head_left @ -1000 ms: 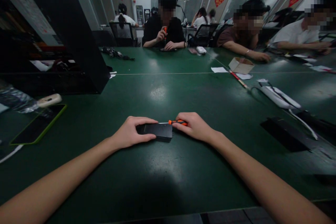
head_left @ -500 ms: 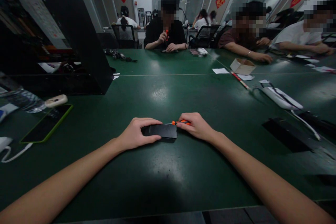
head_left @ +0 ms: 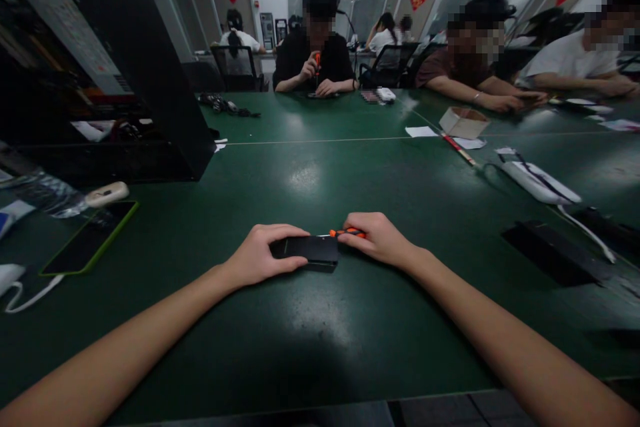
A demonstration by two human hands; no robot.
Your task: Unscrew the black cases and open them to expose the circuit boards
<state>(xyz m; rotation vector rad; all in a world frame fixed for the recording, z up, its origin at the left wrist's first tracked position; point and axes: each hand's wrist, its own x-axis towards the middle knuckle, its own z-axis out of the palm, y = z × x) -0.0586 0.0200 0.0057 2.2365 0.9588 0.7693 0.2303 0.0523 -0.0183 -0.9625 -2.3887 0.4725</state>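
Before me on the green table (head_left: 320,327) lies a flat black box-shaped device (head_left: 320,250), with a narrow gap along its near right edge. My left hand (head_left: 263,253) grips its left end, thumb on the near side and fingers along the far side. A screwdriver (head_left: 353,232) with an orange and black handle is held in my right hand (head_left: 377,237). Its thin shaft points left, along the far edge of the device near the right corner. Whether the tip touches or enters a seam I cannot tell.
An open computer case (head_left: 110,80) stands at the left, near a green-edged phone (head_left: 90,238) and a plastic bottle (head_left: 47,192). At the right lie a black box (head_left: 555,250), a white power strip (head_left: 540,180) and a small carton (head_left: 464,123). Several people sit across the table.
My right hand and the screwdriver have shifted very slightly right. My left hand keeps its grip on the device. Across the table, a co-worker's hands at the right have come together.
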